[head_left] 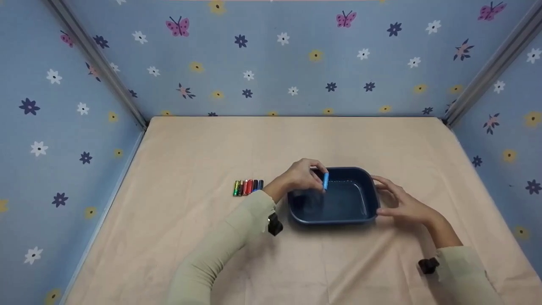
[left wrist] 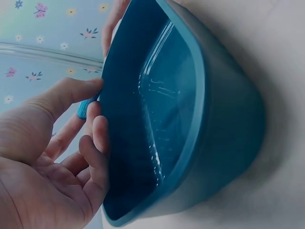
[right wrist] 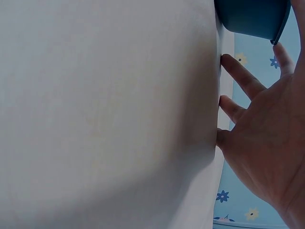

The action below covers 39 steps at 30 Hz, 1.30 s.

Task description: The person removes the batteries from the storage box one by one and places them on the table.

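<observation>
My left hand (head_left: 303, 175) pinches a small light-blue battery (head_left: 325, 181) upright between thumb and fingers, above the left part of a dark blue rectangular tub (head_left: 345, 202). In the left wrist view, only one end of the battery (left wrist: 84, 109) shows below the thumb; the rest is hidden by the fingers. At the tub's right side my right hand (head_left: 404, 205) has its fingers spread, touching the outer wall and rim. Left of the tub, several batteries (head_left: 245, 188) in green, red and dark blue lie in a row, partly covered by the left wrist.
A beige cloth (head_left: 190, 148) with light creases covers the table. Blue patterned walls (head_left: 271, 59) enclose its back and sides, with grey metal posts (head_left: 101, 63) at the corners. A black wrist camera (head_left: 275, 224) sits on the left sleeve, another (head_left: 428, 266) on the right.
</observation>
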Each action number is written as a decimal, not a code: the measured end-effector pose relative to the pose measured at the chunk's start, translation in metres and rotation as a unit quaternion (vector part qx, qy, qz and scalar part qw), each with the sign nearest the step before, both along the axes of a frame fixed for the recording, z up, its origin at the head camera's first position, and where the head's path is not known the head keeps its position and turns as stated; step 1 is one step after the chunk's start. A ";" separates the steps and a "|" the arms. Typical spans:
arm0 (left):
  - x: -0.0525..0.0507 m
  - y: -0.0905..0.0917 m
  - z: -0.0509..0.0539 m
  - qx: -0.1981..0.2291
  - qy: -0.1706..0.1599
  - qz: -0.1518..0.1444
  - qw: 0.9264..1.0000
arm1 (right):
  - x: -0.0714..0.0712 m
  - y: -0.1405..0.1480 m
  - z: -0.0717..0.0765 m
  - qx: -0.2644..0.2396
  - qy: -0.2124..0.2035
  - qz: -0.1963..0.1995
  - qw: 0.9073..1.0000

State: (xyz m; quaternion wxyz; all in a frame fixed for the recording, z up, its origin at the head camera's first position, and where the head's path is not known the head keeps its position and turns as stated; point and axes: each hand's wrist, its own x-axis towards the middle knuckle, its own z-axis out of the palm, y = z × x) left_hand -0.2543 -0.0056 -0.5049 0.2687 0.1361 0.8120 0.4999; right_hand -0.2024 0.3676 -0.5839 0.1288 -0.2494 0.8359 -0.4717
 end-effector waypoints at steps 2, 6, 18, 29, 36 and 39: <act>-0.001 -0.004 0.002 0.004 -0.006 -0.003 1.000 | -0.001 0.000 0.000 0.000 0.003 0.000 1.000; -0.004 -0.013 0.005 0.019 -0.017 -0.003 1.000 | -0.001 0.000 -0.001 -0.001 0.001 -0.001 1.000; -0.005 -0.046 0.007 0.021 -0.023 0.017 0.999 | 0.001 0.001 -0.001 0.000 -0.013 -0.004 1.000; -0.007 -0.086 0.008 0.036 -0.012 0.039 0.999 | -0.001 0.002 -0.001 -0.002 -0.003 -0.003 1.000; -0.008 -0.113 0.009 0.037 0.003 0.050 0.998 | -0.003 0.004 -0.004 0.001 0.002 0.001 1.000; -0.008 -0.124 0.009 0.031 0.010 0.056 0.998 | -0.003 0.004 -0.004 0.001 0.003 0.001 1.000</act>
